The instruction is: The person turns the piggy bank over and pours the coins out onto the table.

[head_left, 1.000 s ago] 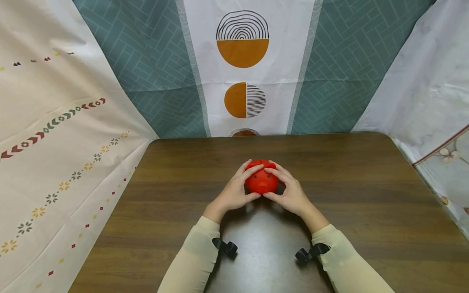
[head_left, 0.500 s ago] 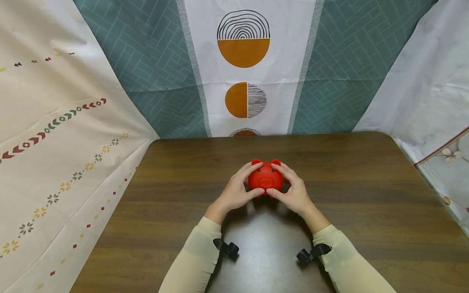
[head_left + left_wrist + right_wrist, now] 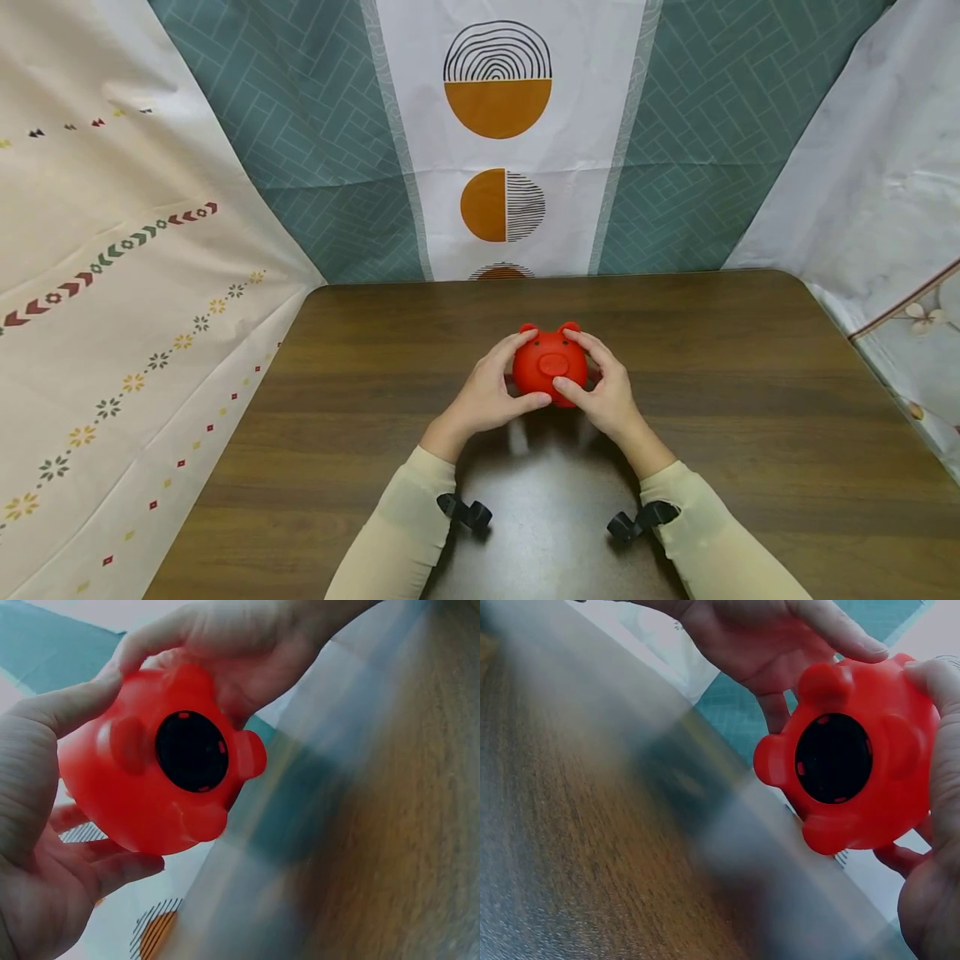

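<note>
Between my two hands a red piggy bank (image 3: pixel 551 358) is held up over the table, its snout and eyes facing the head camera. My left hand (image 3: pixel 487 390) grips its left side, fingers behind near one ear and thumb below the snout. From the other side my right hand (image 3: pixel 609 392) holds it, with the thumb across the front beside the snout. Both wrist views look at its underside, where a round black plug (image 3: pixel 192 751) sits among the stubby feet. In the right wrist view the piggy bank (image 3: pixel 900 795) fills the upper right.
A brown wood-grain table (image 3: pixel 360 433) lies below, with a light glare near its front. Its back edge meets a hanging teal and white cloth (image 3: pixel 300 150). Patterned pale cloths hang at the left (image 3: pixel 112 333) and right. Small black devices (image 3: pixel 465 510) are strapped to both wrists.
The piggy bank has tipped upward and shifted slightly right, its snout now higher and both ears showing. The right thumb has moved up its front. Both hands keep their hold.
</note>
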The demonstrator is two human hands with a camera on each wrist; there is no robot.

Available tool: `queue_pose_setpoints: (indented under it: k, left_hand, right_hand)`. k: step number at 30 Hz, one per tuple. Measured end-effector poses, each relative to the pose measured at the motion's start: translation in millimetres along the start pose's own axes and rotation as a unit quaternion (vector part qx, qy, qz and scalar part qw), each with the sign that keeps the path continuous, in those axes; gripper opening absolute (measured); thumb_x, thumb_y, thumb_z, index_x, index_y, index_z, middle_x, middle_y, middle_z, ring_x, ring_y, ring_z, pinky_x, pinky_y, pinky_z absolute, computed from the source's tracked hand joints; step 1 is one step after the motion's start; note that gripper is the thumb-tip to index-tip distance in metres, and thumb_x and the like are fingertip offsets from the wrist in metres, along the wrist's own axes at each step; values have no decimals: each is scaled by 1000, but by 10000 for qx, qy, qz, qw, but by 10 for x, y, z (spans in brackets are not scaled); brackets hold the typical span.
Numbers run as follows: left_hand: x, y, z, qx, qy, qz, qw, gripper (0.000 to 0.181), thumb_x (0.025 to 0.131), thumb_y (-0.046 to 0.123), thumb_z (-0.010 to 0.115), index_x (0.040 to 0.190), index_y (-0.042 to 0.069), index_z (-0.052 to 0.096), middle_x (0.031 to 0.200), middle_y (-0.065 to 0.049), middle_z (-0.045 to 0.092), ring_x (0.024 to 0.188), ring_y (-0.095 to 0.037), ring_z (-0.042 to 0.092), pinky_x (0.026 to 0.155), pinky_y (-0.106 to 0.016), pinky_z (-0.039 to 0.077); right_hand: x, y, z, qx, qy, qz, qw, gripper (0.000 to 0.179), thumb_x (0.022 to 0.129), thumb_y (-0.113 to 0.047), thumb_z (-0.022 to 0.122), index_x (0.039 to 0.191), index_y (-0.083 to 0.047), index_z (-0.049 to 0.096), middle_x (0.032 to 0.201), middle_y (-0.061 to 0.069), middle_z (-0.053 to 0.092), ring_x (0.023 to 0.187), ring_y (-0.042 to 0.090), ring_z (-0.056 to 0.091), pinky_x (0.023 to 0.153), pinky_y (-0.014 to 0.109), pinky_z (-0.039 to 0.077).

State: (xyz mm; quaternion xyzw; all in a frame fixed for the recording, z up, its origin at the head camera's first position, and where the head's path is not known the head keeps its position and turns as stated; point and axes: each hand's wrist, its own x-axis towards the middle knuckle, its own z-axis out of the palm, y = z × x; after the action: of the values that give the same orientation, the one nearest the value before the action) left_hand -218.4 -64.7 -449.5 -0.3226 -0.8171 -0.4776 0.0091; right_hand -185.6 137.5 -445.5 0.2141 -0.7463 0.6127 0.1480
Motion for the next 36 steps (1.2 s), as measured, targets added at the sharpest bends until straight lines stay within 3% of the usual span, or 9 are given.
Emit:
queue_pose_setpoints:
  k: [5, 10, 15, 19, 25, 36]
  left_hand:
    - [0, 42, 43, 109, -1, 116, 9999, 95, 72, 25, 85, 149, 27, 29, 153, 7, 25, 127, -15, 42, 90, -31, 51]
    - [-4, 39, 53, -33, 172, 443, 9989, 97, 71, 20, 86, 150, 23, 29, 159, 10, 10, 135, -15, 36, 89, -31, 51]
    - [-14, 25, 47, 49, 126, 657, 9977, 96, 71, 19, 86, 150, 25, 31, 158, 9, 13, 134, -16, 38, 90, -33, 51]
    - [-19, 4, 48, 367, 82, 768, 9963, 91, 72, 22, 86, 148, 26, 36, 159, 8, 12, 133, -16, 38, 90, -29, 50]
    - [-4, 6, 50, 899, 151, 1137, 9893, 83, 74, 31, 83, 145, 20, 41, 156, 4, 26, 136, -18, 37, 100, -33, 45]
    - [9, 18, 51, 828, 402, 1205, 9884, 78, 73, 26, 83, 141, 19, 45, 150, 0, 36, 131, -19, 43, 96, -32, 48]
  right_hand:
    - [16, 5, -6, 149, 130, -60, 9998, 56, 81, 5, 67, 134, 6, 49, 135, 19, 49, 106, 10, 56, 80, 24, 54]
    - [22, 1, -11, 270, 163, -26, 9995, 55, 81, 5, 66, 133, 6, 49, 134, 20, 49, 107, 11, 55, 81, 25, 54]
    - [23, -4, -17, 422, 188, 77, 9989, 54, 82, 5, 65, 133, 7, 49, 135, 21, 49, 105, 13, 58, 81, 26, 54]
    - [17, -2, -19, 409, 172, 108, 9990, 54, 82, 5, 65, 133, 6, 49, 134, 21, 49, 101, 15, 60, 80, 25, 55]
    - [14, -5, -22, 408, 207, 114, 9989, 52, 82, 5, 64, 133, 6, 50, 133, 21, 50, 97, 16, 62, 77, 28, 56]
    - [8, -61, -2, 393, 119, 67, 9991, 53, 83, 6, 62, 134, 9, 47, 133, 26, 48, 99, 14, 60, 76, 25, 55]
